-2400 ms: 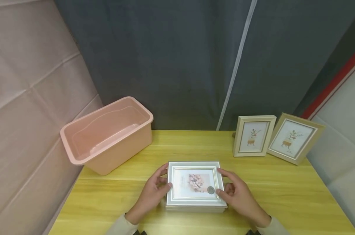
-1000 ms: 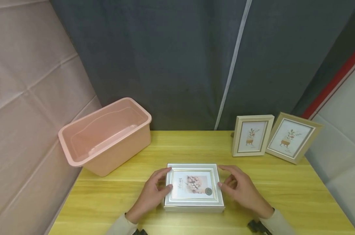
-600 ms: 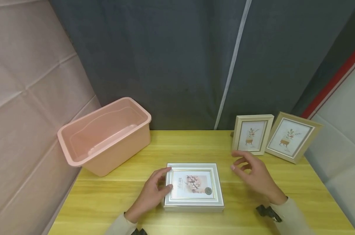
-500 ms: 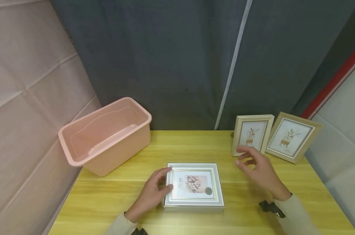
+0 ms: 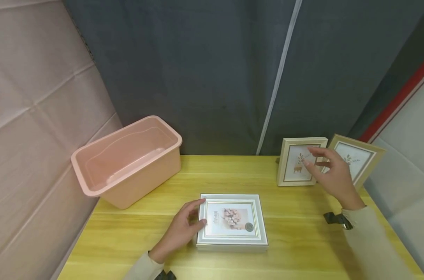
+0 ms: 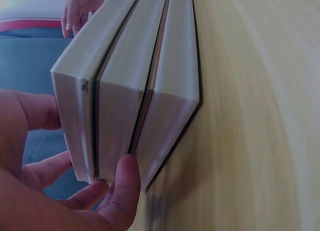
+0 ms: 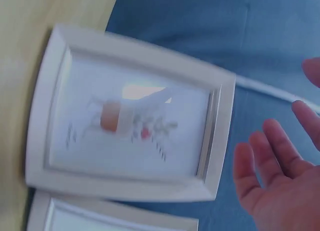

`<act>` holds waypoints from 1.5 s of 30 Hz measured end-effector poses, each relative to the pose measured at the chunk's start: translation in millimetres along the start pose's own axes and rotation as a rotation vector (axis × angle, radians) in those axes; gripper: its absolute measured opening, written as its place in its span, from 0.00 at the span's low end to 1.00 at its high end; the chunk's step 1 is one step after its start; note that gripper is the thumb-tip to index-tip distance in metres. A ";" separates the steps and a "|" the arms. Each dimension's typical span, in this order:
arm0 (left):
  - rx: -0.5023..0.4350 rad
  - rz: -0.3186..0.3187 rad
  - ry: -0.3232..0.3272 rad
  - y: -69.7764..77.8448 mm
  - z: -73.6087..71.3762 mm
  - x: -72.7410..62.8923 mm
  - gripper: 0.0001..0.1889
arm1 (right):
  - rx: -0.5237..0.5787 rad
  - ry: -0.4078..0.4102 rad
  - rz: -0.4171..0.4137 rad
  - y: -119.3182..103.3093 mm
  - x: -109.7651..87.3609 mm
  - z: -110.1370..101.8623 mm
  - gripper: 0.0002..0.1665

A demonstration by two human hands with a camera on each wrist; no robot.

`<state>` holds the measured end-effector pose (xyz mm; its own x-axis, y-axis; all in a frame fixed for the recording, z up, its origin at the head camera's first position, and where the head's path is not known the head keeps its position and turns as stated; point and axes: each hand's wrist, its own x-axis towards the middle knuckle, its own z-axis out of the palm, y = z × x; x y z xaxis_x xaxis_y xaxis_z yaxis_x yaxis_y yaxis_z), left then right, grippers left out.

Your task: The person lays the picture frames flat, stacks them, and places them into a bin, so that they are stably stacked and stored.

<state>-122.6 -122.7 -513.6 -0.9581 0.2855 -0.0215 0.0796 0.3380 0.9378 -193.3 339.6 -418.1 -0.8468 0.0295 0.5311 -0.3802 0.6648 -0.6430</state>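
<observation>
A stack of silver-white picture frames (image 5: 233, 245) lies flat on the table, three deep in the left wrist view. The top one shows a pink flower print. My left hand (image 5: 182, 225) touches the stack's left side, thumb and index finger at the top edge, while other fingers (image 6: 127, 181) rest against its end. My right hand (image 5: 332, 175) is at the back right, fingers apart and loosely bent, holding nothing. It overlaps two standing picture frames: a cream one (image 5: 283, 171) with a plant print and a tan one (image 5: 371, 149), tilted and partly hidden behind the hand.
At the back left stands a pink plastic bin (image 5: 155, 167), nothing visible inside. A dark curtain (image 5: 197, 77) hangs behind the yellow wood-grain table (image 5: 219, 175). Pale fabric walls (image 5: 33, 136) close off both sides.
My right hand has let go of the stack's right side and moved up and right to the standing frames. The stack looks more evenly aligned. My left hand stays at its left side.
</observation>
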 end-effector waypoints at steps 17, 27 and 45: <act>0.041 -0.010 -0.008 -4.1 -0.2 -0.9 0.32 | 0.009 0.001 0.199 57.4 30.5 -10.9 0.32; 0.036 -0.027 -0.024 -5.6 0.7 -1.4 0.31 | -0.011 -0.082 0.080 79.0 30.5 -8.8 0.31; 0.027 -0.024 -0.038 -8.1 0.3 0.9 0.31 | -0.040 -0.125 0.029 86.5 12.8 -5.3 0.23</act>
<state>-124.0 -124.9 -521.4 -0.9489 0.3102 -0.0579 0.0642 0.3693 0.9271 -235.1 401.4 -464.0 -0.8980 -0.0421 0.4379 -0.3415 0.6942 -0.6336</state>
